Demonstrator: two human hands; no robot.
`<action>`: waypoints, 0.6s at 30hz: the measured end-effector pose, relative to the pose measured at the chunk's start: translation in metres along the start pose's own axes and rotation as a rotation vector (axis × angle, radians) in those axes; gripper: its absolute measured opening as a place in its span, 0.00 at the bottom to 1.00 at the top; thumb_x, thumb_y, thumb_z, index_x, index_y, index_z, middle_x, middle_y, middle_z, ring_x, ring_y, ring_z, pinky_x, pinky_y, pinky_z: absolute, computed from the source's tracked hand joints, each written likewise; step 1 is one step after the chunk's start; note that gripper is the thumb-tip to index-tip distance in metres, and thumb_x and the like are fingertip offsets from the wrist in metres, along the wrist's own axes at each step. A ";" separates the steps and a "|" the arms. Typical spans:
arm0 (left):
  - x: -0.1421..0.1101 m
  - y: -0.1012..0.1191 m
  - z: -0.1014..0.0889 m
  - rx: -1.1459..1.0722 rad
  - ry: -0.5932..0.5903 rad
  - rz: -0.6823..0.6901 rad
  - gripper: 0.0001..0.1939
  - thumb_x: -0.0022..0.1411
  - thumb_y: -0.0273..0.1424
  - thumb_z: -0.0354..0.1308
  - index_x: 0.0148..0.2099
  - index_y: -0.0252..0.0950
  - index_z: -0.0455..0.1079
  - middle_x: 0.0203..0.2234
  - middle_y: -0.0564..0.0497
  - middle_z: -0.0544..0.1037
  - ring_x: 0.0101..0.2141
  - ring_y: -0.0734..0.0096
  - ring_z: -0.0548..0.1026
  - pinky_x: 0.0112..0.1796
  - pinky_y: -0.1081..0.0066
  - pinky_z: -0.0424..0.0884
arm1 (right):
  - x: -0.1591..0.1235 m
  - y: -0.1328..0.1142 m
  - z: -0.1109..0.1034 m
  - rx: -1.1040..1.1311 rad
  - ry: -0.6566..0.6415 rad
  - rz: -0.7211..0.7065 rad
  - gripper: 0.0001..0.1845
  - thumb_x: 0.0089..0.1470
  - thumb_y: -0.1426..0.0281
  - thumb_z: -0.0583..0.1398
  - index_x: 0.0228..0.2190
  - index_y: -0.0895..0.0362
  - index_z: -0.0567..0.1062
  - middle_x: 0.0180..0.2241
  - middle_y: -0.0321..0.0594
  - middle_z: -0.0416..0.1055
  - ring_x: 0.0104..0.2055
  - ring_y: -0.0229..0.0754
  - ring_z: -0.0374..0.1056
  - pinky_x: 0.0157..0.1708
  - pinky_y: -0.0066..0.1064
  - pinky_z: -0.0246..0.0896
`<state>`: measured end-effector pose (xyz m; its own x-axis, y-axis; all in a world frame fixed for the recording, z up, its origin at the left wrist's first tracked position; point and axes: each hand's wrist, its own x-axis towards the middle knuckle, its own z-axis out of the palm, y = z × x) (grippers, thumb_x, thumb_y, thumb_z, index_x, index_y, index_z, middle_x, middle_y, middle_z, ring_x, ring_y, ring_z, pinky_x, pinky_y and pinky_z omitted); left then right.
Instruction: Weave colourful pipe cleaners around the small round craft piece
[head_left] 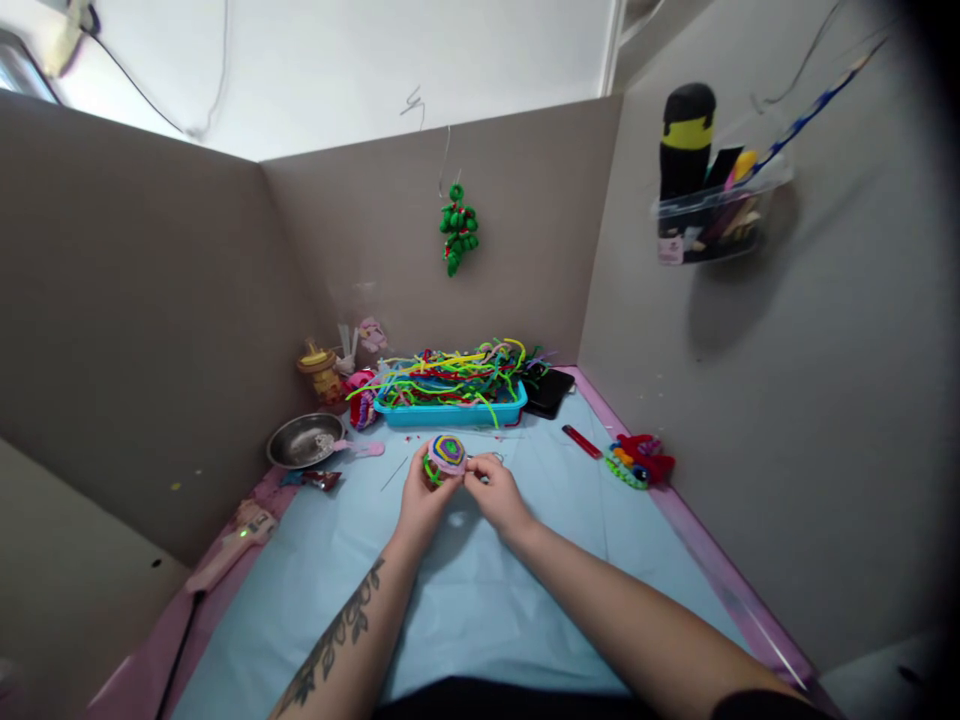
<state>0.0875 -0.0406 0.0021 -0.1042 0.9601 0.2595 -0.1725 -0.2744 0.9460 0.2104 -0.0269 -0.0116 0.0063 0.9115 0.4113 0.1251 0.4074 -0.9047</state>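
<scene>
A small round piece of coiled pipe cleaners (448,453), ringed in pink, yellow, purple and green, is held above the middle of the table. My left hand (426,497) is closed around its lower left side, with a bright green strand showing between the fingers. At the piece's right edge, my right hand (492,490) pinches with thumb and forefinger. Whether those fingertips grip the rim or a loose strand is too small to tell. The underside of the piece is hidden by my fingers.
Behind my hands, a blue tray (450,413) overflows with pipe cleaners (457,375). A metal bowl (281,441) and a glue gun (232,545) lie left. To the right are a red cutter knife (582,441), a black phone-like slab (550,393) and a colourful fuzzy figure (637,461). Grey partitions enclose the table.
</scene>
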 end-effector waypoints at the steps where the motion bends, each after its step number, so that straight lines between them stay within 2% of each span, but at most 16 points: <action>1: 0.000 0.001 -0.001 0.000 0.005 -0.005 0.32 0.45 0.30 0.67 0.53 0.38 0.60 0.46 0.45 0.72 0.46 0.62 0.72 0.48 0.64 0.65 | -0.001 -0.001 0.000 0.009 -0.011 -0.011 0.06 0.45 0.74 0.57 0.25 0.56 0.75 0.30 0.38 0.66 0.32 0.40 0.64 0.32 0.29 0.61; 5: 0.002 0.001 -0.002 -0.003 0.047 -0.028 0.33 0.45 0.30 0.66 0.54 0.39 0.58 0.45 0.45 0.73 0.43 0.62 0.73 0.44 0.64 0.68 | -0.004 -0.006 -0.002 -0.006 -0.023 -0.007 0.06 0.47 0.72 0.57 0.28 0.56 0.75 0.31 0.39 0.67 0.32 0.40 0.65 0.32 0.30 0.62; 13: 0.001 -0.007 -0.001 0.020 0.025 0.011 0.32 0.45 0.28 0.66 0.53 0.39 0.60 0.47 0.45 0.71 0.46 0.63 0.71 0.48 0.65 0.65 | -0.001 -0.003 -0.003 -0.008 0.099 0.033 0.05 0.46 0.69 0.60 0.26 0.58 0.74 0.28 0.39 0.70 0.31 0.41 0.65 0.33 0.31 0.62; 18: 0.002 -0.008 -0.001 0.031 0.021 -0.014 0.32 0.44 0.28 0.66 0.52 0.38 0.60 0.48 0.45 0.70 0.47 0.62 0.70 0.48 0.65 0.65 | -0.001 0.001 -0.004 0.035 0.067 0.100 0.07 0.46 0.67 0.60 0.25 0.58 0.76 0.26 0.39 0.71 0.29 0.41 0.65 0.33 0.33 0.61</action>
<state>0.0881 -0.0369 -0.0048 -0.1223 0.9624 0.2424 -0.1433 -0.2588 0.9552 0.2144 -0.0276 -0.0128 0.0835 0.9424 0.3240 0.0861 0.3171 -0.9445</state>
